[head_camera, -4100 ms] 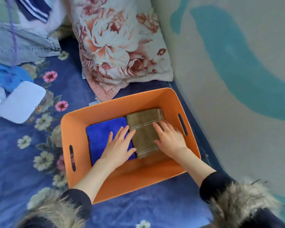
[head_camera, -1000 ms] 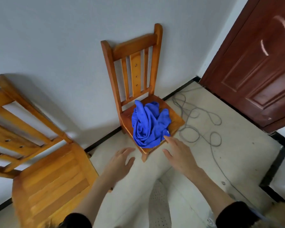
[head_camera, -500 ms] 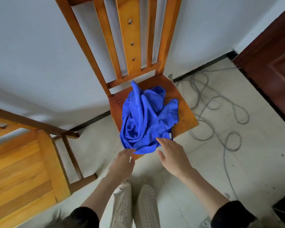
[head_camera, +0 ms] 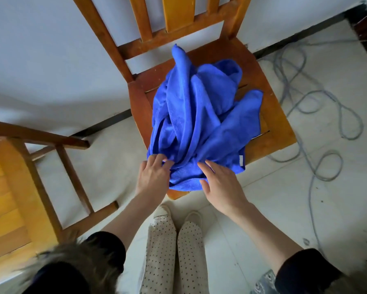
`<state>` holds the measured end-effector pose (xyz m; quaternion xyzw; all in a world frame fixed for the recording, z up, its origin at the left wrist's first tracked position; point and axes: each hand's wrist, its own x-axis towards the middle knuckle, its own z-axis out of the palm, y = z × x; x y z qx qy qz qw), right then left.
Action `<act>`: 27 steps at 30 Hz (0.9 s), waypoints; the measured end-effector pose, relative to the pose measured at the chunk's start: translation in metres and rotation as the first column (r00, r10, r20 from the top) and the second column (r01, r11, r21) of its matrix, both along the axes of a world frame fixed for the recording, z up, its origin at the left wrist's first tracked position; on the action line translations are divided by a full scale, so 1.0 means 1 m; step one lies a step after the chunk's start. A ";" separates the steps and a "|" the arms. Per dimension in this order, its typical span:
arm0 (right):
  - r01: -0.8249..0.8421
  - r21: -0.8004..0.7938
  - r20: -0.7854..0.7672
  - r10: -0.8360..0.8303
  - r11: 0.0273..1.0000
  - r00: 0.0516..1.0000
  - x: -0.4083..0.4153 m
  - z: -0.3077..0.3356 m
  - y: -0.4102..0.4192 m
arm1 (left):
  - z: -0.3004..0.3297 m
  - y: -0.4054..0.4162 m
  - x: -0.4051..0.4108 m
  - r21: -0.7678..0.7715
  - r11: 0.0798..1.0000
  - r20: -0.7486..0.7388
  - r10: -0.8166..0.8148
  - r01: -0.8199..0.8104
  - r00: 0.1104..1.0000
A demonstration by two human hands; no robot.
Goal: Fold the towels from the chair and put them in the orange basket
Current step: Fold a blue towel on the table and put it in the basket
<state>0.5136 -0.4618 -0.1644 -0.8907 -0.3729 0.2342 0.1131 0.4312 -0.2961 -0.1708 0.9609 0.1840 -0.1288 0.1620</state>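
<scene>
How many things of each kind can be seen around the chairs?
Wooden chairs: 2, one bearing cloth, one at left
Crumpled blue towel heap: 1
Grey cable on floor: 1
Hands: 2, left hand, right hand
Total: 6

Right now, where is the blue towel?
In the head view, the blue towel lies crumpled on the wooden chair seat at centre, its near edge between the left hand and right hand.
</scene>
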 end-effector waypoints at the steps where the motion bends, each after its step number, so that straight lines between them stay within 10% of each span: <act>1: -0.006 -0.012 -0.008 0.006 1.000 1.000 0.000 -0.002 0.000 | -0.001 0.002 0.002 0.010 1.000 -0.012 0.009 -0.009 1.000; 10: 0.080 -0.097 -0.137 -0.093 0.992 0.986 0.003 0.010 0.005 | 0.038 0.015 0.016 -0.213 0.961 0.188 0.219 -0.178 0.957; 14: 0.380 0.222 -0.018 -0.386 0.898 0.922 0.016 0.062 0.022 | 0.090 0.030 0.037 -0.280 0.957 0.355 0.175 -0.074 0.918; 20: 0.150 0.479 0.114 -0.230 0.865 0.967 0.063 0.167 0.060 | 0.208 0.044 0.096 -0.400 0.910 0.501 0.116 0.110 0.858; 27: 0.267 0.691 -0.012 -0.359 0.672 0.933 0.115 0.326 0.089 | 0.364 0.074 0.133 -0.323 0.916 0.636 0.023 0.239 0.771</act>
